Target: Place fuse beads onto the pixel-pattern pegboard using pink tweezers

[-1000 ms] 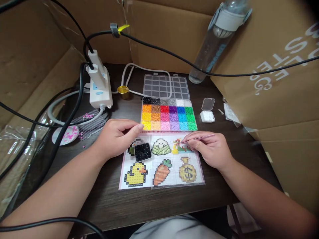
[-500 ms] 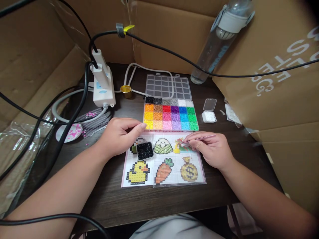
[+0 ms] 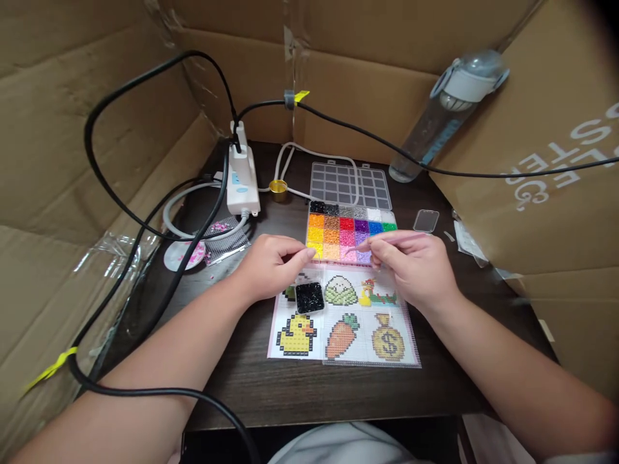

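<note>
My left hand (image 3: 275, 265) has its thumb and forefinger closed at the front left corner of the bead box (image 3: 314, 263), whose compartments hold beads sorted by colour. In my right hand (image 3: 418, 267) is a pair of pink tweezers (image 3: 403, 238), tips over the pink beads in the front row. Whether the tips grip a bead is too small to tell. Below the box lies a pattern sheet (image 3: 300, 366) under a clear pegboard (image 3: 372, 363). A small case of black beads (image 3: 309, 298) rests on it. Yellow, green and red beads (image 3: 380, 296) form a figure at its upper right.
A power strip (image 3: 244, 187), a gold cup (image 3: 278, 189) and a white dish of pink beads (image 3: 184, 256) stand left. A bottle (image 3: 440, 122) leans on the cardboard wall (image 3: 362, 96). Black cables (image 3: 159, 393) cross above my left arm. My right hand hides the small white-bead case.
My right hand has lifted the tweezers from the yellow and green figure to the bead box's front row. My left hand stays at the box corner. The whole view has shifted.
</note>
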Motion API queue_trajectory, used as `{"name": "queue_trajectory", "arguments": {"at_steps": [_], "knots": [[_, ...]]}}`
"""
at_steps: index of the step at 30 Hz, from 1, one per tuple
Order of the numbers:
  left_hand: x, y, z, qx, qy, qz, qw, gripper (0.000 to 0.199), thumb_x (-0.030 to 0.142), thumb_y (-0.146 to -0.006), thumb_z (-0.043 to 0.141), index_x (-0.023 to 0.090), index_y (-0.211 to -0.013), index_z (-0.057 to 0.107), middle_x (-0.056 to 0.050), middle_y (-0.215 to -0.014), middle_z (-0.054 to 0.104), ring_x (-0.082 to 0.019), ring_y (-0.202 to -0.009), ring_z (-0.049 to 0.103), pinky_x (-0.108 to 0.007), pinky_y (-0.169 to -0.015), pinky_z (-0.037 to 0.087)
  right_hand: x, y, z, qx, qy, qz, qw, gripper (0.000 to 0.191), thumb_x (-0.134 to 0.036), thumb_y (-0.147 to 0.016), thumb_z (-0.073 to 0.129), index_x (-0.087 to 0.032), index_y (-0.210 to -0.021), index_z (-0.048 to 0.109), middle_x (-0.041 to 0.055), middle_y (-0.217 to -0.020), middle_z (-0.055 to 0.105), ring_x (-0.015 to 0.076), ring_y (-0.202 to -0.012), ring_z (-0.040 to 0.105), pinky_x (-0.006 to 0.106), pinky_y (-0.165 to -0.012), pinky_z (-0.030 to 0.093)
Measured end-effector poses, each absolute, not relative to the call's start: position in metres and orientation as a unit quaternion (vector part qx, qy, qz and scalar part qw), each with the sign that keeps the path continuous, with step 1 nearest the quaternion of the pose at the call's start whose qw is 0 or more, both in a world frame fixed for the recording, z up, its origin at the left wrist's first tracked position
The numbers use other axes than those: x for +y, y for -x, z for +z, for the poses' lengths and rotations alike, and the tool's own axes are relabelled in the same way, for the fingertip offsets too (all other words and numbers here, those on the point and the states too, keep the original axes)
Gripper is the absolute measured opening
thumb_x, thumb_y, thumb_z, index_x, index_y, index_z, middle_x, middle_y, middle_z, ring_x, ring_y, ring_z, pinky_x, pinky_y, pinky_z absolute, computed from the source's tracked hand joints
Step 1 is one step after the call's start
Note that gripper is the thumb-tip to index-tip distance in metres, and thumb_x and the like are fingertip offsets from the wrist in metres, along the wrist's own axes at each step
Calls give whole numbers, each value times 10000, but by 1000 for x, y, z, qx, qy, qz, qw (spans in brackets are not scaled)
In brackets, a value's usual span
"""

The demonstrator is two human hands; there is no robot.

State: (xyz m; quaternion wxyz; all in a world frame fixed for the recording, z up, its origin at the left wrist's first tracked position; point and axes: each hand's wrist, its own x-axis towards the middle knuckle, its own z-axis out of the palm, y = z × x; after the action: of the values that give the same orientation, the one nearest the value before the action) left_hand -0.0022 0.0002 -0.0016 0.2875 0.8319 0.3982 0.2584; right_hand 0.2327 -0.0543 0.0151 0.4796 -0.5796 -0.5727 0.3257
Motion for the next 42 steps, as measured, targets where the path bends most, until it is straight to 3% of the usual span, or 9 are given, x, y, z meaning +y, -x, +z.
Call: {"name": "queue_trajectory", "arguments": {"at_steps": [3, 6, 13, 16, 21, 27, 33, 42], "knots": [[0, 3, -2, 390, -833, 261, 294, 409, 349, -888, 507, 129, -562, 619, -3, -531, 508, -92, -533, 439, -233, -527, 318, -37, -210, 13, -541, 565, 378, 495, 166, -320, -804, 689, -178, -762, 766, 37, -662, 691, 104, -532, 556, 242, -488, 468], [-1, 3, -1, 384, -832, 268, 297, 415, 334, -889, 504, 131, -541, 607, 4, -511, 487, -88, -513, 420, -232, -512, 309, -29, -195, 5, -510, 580, 409, 487, 202, -345, -782, 706, -152, -751, 757, 65, -730, 713, 101, -548, 573, 242, -486, 490], [0, 2, -1, 384, -833, 263, 300, 399, 342, -888, 505, 129, -577, 636, -13, -541, 539, -95, -535, 452, -234, -529, 326, -32, -198, 1, -475, 594, 402, 510, 255, -390, -759, 733, -138, -723, 737, 51, -633, 685, 116, -516, 594, 249, -468, 515], [0, 2, -1, 387, -834, 260, 295, 412, 343, -885, 508, 133, -539, 591, 1, -523, 489, -90, -525, 419, -239, -522, 311, -37, -210, 12, -501, 589, 364, 519, 218, -369, -771, 728, -159, -715, 741, 42, -637, 685, 119, -519, 598, 251, -476, 518], [1, 1, 0, 389, -833, 262, 294, 408, 331, -881, 507, 141, -521, 537, 13, -521, 439, -87, -526, 400, -242, -523, 306, -66, -241, 24, -598, 591, 280, 463, 123, -282, -802, 698, -205, -735, 766, 43, -741, 738, 142, -590, 649, 257, -521, 536], [2, 0, 2, 391, -833, 257, 297, 404, 342, -874, 504, 150, -520, 541, 11, -518, 448, -93, -523, 411, -251, -521, 310, -100, -270, -6, -590, 565, 361, 450, 104, -245, -835, 667, -214, -801, 761, 44, -799, 756, 172, -693, 692, 272, -594, 565], [1, 0, 2, 403, -823, 261, 304, 344, 355, -863, 530, 153, -602, 628, -2, -572, 569, -96, -550, 492, -236, -537, 348, -96, -272, -15, -592, 556, 371, 450, 96, -227, -815, 678, -183, -781, 757, 51, -826, 757, 132, -613, 656, 230, -530, 527], [1, -1, 2, 405, -826, 260, 294, 352, 361, -861, 524, 154, -597, 630, -5, -568, 567, -99, -550, 494, -236, -536, 351, -95, -269, -11, -589, 568, 373, 438, 116, -245, -799, 686, -167, -767, 765, 69, -813, 759, 137, -606, 652, 232, -521, 516]]}}
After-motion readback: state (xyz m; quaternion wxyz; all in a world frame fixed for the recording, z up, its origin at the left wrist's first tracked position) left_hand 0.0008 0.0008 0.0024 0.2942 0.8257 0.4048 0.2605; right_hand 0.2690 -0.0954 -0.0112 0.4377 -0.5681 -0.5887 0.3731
